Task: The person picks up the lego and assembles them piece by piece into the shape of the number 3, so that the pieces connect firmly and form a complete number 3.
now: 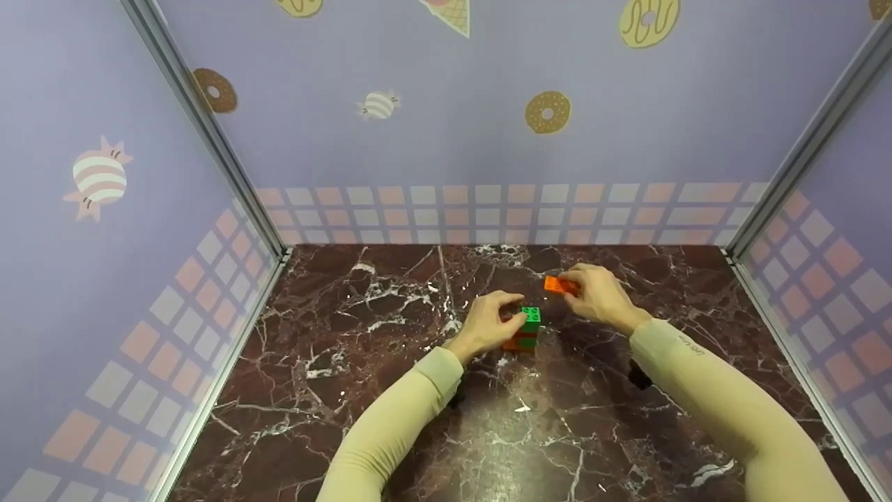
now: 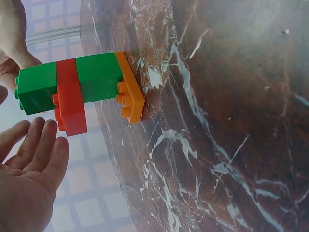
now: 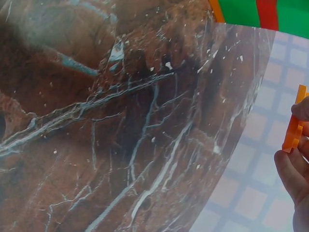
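A stack of toy building blocks stands on the dark marbled surface, topped by a green block (image 1: 532,320). In the left wrist view it shows an orange flat base block (image 2: 137,102), a lower green block (image 2: 99,77), a red block (image 2: 71,99) jutting out to one side, and the upper green block (image 2: 36,87). My left hand (image 1: 486,323) is beside the stack's left, its fingers loosely extended and holding nothing. Behind and right of the stack, my right hand (image 1: 601,297) pinches a thin orange block (image 1: 552,284) between thumb and fingers, raised off the surface.
The marbled tabletop (image 1: 376,432) extends around the stack. A patterned purple back wall (image 1: 453,153) and two side walls with metal corner posts enclose it. A small dark object (image 1: 638,376) shows under the right forearm.
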Motion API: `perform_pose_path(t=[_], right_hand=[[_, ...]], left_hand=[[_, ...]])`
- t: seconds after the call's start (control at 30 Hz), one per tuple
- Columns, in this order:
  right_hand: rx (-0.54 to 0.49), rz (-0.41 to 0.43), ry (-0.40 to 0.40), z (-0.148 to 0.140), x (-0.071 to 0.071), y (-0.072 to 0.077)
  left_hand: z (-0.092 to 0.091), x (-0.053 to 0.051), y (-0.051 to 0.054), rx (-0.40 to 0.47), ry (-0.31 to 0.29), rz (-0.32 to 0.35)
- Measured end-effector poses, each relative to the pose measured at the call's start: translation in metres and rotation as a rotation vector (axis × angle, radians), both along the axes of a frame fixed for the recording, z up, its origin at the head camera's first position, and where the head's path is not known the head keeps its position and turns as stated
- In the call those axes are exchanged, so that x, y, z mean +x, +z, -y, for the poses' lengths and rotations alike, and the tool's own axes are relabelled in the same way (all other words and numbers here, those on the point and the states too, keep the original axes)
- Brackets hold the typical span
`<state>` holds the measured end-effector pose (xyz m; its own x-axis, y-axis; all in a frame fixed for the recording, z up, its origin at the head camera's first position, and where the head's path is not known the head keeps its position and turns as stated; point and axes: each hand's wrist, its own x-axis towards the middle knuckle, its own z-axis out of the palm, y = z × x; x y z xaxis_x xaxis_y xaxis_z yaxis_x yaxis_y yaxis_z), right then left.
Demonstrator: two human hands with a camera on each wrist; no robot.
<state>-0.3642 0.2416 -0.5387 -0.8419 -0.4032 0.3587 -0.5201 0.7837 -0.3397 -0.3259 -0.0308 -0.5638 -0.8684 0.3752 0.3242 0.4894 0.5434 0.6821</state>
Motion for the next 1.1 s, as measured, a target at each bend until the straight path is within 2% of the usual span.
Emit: perform_pose_path(t=[0.1,0.37,0.57,0.83,1.1], right_hand=[[-0.004,-0.010,0.018,0.003,0.001,0.003],[-0.039,-0.069,0.095,0.012,0.006,0.008],[-0.058,-0.057,0.136,0.022,0.011,0.013],[-0.059,-0.036,0.189,0.036,0.021,0.019],[-0.047,-0.065,0.243,0.045,0.025,0.018]], left_hand=[[0.001,-0.001,0.002,0.006,0.012,-0.008],[0.001,-0.002,0.005,0.094,0.004,-0.012],[0.001,-0.003,0.008,0.097,0.019,-0.047],[0.000,-0.005,0.010,0.140,0.019,-0.018],[0.001,-0.003,0.012,0.125,0.022,-0.073]])
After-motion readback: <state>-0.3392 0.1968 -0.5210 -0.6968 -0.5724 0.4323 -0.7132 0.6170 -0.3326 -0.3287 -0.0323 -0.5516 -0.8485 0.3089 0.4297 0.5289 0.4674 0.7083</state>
